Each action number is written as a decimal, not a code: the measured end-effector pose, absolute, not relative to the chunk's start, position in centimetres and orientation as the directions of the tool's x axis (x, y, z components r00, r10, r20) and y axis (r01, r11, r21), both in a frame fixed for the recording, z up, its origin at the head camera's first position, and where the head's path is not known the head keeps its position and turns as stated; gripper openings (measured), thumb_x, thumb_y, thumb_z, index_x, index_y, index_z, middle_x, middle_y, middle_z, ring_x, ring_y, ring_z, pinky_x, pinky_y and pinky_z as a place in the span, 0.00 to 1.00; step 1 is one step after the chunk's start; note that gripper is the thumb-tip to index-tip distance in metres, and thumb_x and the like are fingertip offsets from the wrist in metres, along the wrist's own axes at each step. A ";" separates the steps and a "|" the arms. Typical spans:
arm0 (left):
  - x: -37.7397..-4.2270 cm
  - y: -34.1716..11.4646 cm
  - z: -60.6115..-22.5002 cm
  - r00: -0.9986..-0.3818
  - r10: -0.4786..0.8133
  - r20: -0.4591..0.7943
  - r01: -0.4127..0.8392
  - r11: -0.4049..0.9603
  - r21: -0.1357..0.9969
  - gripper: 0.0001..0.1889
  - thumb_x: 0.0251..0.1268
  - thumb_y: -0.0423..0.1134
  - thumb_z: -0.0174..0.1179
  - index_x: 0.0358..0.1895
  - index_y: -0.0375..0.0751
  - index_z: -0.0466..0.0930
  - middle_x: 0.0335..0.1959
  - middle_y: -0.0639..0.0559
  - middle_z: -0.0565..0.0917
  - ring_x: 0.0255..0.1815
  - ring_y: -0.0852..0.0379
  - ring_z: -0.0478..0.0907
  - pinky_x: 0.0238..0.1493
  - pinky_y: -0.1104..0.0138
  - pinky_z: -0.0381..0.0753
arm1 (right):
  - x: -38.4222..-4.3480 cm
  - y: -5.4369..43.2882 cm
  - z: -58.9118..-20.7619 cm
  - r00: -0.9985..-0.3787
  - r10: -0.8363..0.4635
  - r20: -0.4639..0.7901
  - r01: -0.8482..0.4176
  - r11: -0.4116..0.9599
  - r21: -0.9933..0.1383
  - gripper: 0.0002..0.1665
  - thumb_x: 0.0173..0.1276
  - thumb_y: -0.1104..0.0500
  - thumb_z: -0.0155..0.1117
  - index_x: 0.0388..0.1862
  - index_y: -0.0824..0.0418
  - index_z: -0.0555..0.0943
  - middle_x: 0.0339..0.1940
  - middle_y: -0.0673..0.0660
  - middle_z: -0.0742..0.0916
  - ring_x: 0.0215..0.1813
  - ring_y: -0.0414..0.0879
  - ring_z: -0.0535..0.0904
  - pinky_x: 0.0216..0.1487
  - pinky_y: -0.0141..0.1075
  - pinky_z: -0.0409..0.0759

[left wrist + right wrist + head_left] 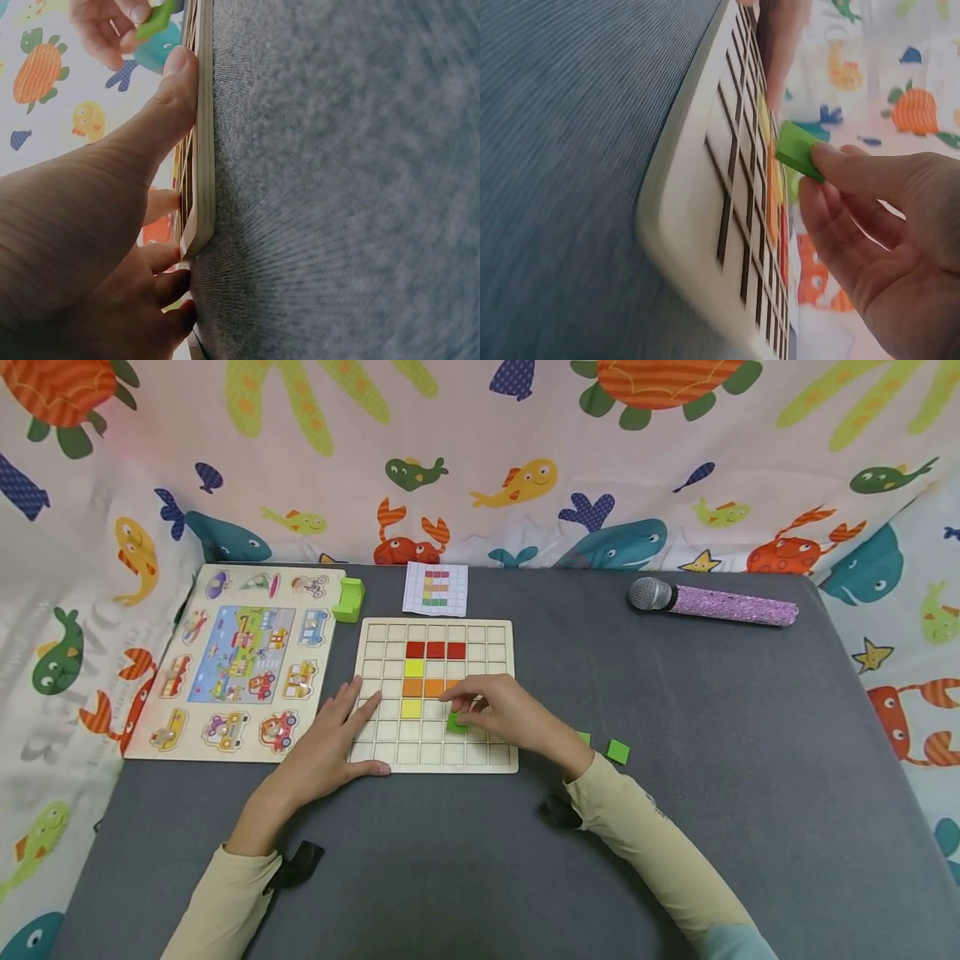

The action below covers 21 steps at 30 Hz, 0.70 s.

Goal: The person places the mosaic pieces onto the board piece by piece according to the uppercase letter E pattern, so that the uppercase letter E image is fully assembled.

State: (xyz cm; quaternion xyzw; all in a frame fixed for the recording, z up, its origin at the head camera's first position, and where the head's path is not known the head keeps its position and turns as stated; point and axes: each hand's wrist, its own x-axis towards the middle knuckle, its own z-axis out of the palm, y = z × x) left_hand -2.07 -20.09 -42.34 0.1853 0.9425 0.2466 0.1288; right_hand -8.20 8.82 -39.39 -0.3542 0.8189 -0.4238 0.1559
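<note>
A wooden grid board [492, 758] lies on the grey table, its squares partly filled. Three red tiles [435, 650] form a row, with a yellow tile [413, 667] below their left end. Under that come orange tiles [423, 688], partly covered by the right hand, and another yellow tile [411, 708]. My right hand [498, 710] pinches a green square tile [796, 148] between thumb and fingers, tilted just over the board's grid. Fingers spread, my left hand [322, 739] rests along the board's left side, its thumb at the near edge.
Beside the right forearm lie two loose green tiles [618, 752]. A picture puzzle board [157, 747] is on the left, with green blocks [348, 600] at its upper right corner. Behind the grid is a pattern card [435, 590]; a glittery microphone [731, 603] lies at back right.
</note>
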 end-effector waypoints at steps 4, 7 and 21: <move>-2.1 -20.2 -42.3 -0.896 0.416 -0.152 0.289 0.810 0.511 0.55 0.49 0.56 0.74 0.77 0.38 0.53 0.79 0.36 0.42 0.79 0.37 0.37 0.76 0.46 0.41 | -8.2 6.8 -39.4 -0.682 -0.730 0.049 -0.465 0.381 -0.799 0.17 0.63 0.68 0.70 0.51 0.66 0.83 0.35 0.52 0.85 0.39 0.41 0.79 0.44 0.32 0.82; -2.1 -20.2 -42.3 -0.896 0.419 -0.144 0.293 0.805 0.516 0.55 0.50 0.56 0.74 0.77 0.38 0.53 0.79 0.36 0.42 0.79 0.37 0.37 0.76 0.45 0.41 | -8.1 5.4 -39.5 -0.699 -0.713 0.049 -0.462 0.399 -0.792 0.16 0.63 0.68 0.69 0.51 0.66 0.84 0.35 0.52 0.85 0.38 0.41 0.78 0.44 0.31 0.81; -2.2 -20.2 -42.5 -0.898 0.419 -0.134 0.295 0.799 0.524 0.54 0.49 0.55 0.74 0.77 0.38 0.54 0.79 0.36 0.42 0.79 0.37 0.37 0.76 0.46 0.41 | -7.8 2.3 -40.1 -0.714 -0.700 0.003 -0.430 0.435 -0.791 0.17 0.63 0.68 0.69 0.52 0.64 0.83 0.34 0.51 0.85 0.37 0.39 0.79 0.43 0.27 0.78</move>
